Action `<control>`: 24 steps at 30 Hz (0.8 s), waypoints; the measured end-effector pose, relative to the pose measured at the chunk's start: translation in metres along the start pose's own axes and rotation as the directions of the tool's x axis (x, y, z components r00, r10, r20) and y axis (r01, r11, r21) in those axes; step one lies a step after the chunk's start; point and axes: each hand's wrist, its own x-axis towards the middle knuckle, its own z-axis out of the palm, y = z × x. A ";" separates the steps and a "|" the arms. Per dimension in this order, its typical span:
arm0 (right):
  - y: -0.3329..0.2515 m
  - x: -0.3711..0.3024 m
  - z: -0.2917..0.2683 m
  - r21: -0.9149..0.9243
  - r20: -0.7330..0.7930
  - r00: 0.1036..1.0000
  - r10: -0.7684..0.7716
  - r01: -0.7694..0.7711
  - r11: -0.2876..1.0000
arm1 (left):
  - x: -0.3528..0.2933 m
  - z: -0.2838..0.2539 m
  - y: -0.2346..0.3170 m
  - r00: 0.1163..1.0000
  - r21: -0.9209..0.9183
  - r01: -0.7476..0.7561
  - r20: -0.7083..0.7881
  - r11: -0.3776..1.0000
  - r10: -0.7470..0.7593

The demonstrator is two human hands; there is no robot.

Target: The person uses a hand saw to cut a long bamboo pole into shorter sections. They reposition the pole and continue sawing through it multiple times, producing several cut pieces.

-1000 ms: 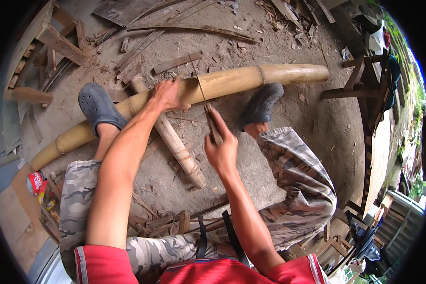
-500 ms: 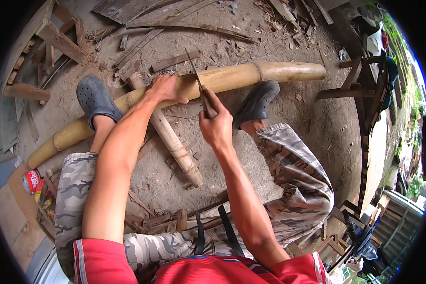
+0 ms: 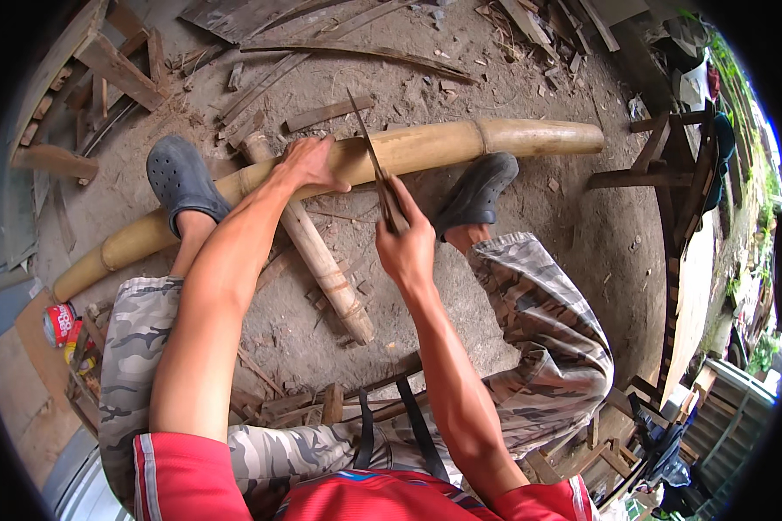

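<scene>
A thick yellow bamboo pole (image 3: 426, 148) lies crosswise in front of me, slightly bowed. My left hand (image 3: 314, 163) grips it near its middle, thumb on the near side and fingers over the top. Wrapped round the wooden handle of a handsaw (image 3: 374, 156) is my right hand (image 3: 406, 241). The saw's narrow blade, seen nearly edge-on, crosses the pole just right of my left hand, its tip pointing away from me. Beneath the pole runs a shorter, paler bamboo piece (image 3: 326, 269), set at an angle. How deep the blade sits in the bamboo is hidden.
My feet wear dark clogs, the left clog (image 3: 182, 181) by the pole's left part, the right clog (image 3: 478, 193) at its near side. Wood scraps (image 3: 330, 114) litter the dirt floor. Wooden frames stand left (image 3: 117, 74) and right (image 3: 660, 174). A red can (image 3: 59, 323) is at lower left.
My right hand and the saw handle have shifted slightly toward me and to the right. My left hand keeps its hold on the pole. The whole view has shifted a little.
</scene>
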 end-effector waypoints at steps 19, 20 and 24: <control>-0.036 -0.101 -0.056 -0.052 0.129 0.985 0.110 -0.104 0.993 | 0.000 -0.008 -0.005 0.998 -0.030 0.040 0.044 0.999 -0.039; -0.036 -0.090 -0.049 -0.036 0.115 0.989 0.089 -0.086 0.996 | -0.006 -0.006 0.002 1.000 -0.016 0.019 0.008 1.000 -0.019; -0.011 0.035 0.006 0.017 0.045 0.987 0.154 -0.155 0.988 | -0.001 0.002 0.005 0.998 -0.007 -0.014 -0.062 1.000 0.013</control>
